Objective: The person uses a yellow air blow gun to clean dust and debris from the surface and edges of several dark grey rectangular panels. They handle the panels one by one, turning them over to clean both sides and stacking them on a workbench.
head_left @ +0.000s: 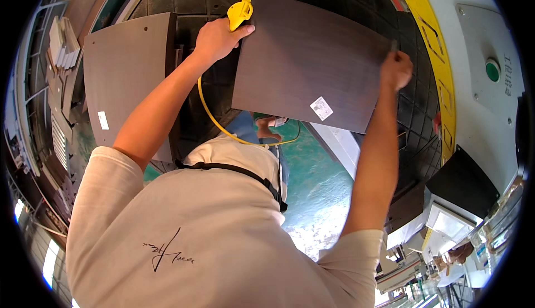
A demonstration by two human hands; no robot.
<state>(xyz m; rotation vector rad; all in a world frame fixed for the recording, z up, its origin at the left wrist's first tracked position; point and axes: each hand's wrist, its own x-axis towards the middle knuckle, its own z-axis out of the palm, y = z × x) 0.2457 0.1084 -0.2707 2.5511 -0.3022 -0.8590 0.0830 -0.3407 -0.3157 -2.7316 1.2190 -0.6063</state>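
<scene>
A dark brown panel with a white label lies in front of me. My left hand is closed round a yellow air blow gun at the panel's left edge, its thumb reaching to the panel's side. From the gun a thin grey tube runs upward, and a yellow hose loops down behind my forearm towards my waist. My right hand, slightly blurred, is curled at the panel's right edge; a small greyish tip shows above its fingers, too unclear to name.
Another brown panel with a label stands at the left. A dark tiled surface lies beneath the panels. A yellow strip edges a grey machine housing with a green button on the right. Green floor shows below.
</scene>
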